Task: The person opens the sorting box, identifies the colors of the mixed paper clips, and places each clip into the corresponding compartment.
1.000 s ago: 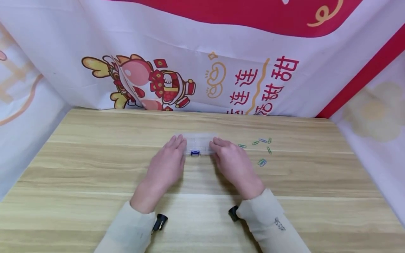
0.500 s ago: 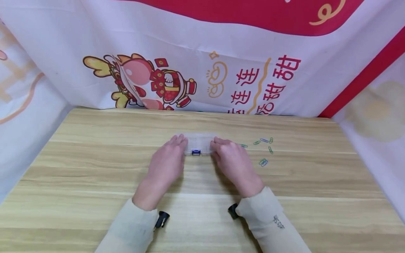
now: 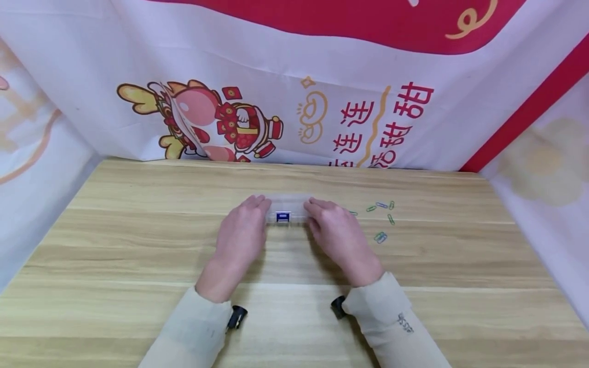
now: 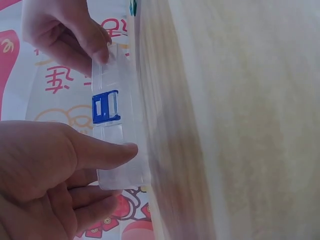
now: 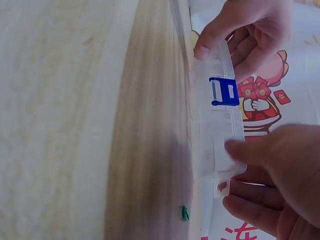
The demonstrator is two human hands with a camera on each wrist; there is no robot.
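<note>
A clear plastic storage box (image 3: 289,203) with a blue latch (image 3: 282,217) lies between the two hands in the middle of the head view. My left hand (image 3: 241,230) grips its left end; in the left wrist view that thumb presses on the latch side (image 4: 115,135) while the fingers reach behind. The right end is held by my right hand (image 3: 339,232), its thumb on the front in the right wrist view, where a small hanging tab (image 5: 222,186) shows at the box's end. The lid is down and the latch side faces me.
Several green and blue paper clips (image 3: 382,205) lie scattered on the wooden table (image 3: 442,255), right of my right hand. A printed cloth (image 3: 294,66) hangs along the table's back edge. Pale sleeves with black wrist mounts (image 3: 236,317) cover the forearms.
The box's front side has tipped up toward me, so the blue latch shows more fully and sits slightly higher in view. Both hands keep their hold; the paper clips stay put.
</note>
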